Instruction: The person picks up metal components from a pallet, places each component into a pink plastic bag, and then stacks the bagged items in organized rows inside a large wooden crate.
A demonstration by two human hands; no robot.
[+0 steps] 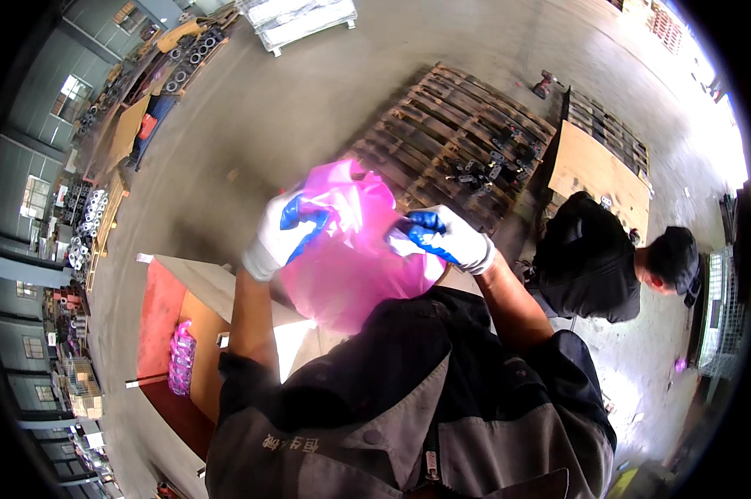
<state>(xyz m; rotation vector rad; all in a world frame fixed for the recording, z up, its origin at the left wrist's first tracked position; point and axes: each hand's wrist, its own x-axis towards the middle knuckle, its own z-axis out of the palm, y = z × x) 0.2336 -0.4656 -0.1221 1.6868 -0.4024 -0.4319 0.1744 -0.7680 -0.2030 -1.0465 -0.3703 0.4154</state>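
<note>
A pink translucent plastic bag [342, 270] is held up in front of my chest, puffed out and crumpled at its top. My left hand [285, 231], in a white glove with blue-coated fingers, is closed on the bag's upper left side. On the opposite side, my right hand [450, 239], gloved the same way, pinches the bag's edge. Something small and dark shows by the right fingertips, too unclear to name. What lies inside the bag, if anything, cannot be made out.
At lower left stands an open box [163, 320] with a pink-wrapped bundle [182, 358] inside. Ahead, a wooden pallet [425, 125] bears several black metal parts [492, 166]. A cordless drill [545, 84] lies beyond it. A person in black [587, 258] bends over at my right, near a plywood sheet [600, 170].
</note>
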